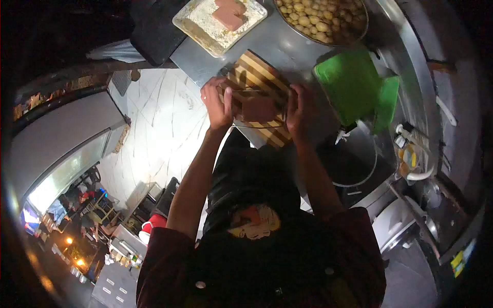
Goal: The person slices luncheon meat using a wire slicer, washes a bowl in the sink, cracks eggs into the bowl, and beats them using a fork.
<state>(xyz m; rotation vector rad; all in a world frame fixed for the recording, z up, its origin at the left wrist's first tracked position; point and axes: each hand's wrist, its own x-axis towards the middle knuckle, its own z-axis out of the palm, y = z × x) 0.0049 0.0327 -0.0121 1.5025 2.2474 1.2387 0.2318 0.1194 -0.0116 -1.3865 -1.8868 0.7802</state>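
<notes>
A pinkish slab that looks like raw meat [259, 110] lies at the middle of a striped wooden cutting board [262, 66]. Around the slab shows the outline of a clear, thin-edged rectangular thing [255, 126]; whether it is a dish or a sheet cannot be made out. On its left side my left hand [218, 102], with a ring on one finger, grips the edge, thumb toward the slab. Opposite it, my right hand [299, 108] has its fingers closed on the right edge. The right fingertips are partly in shadow.
Beyond the board stands a white tray [197, 28] with flour and pink slabs. A big pot [368, 23] of small potatoes is at the far right. Green boards [349, 84] lie right, near a sink hose [372, 172]. The metal counter [282, 43] ends at the left.
</notes>
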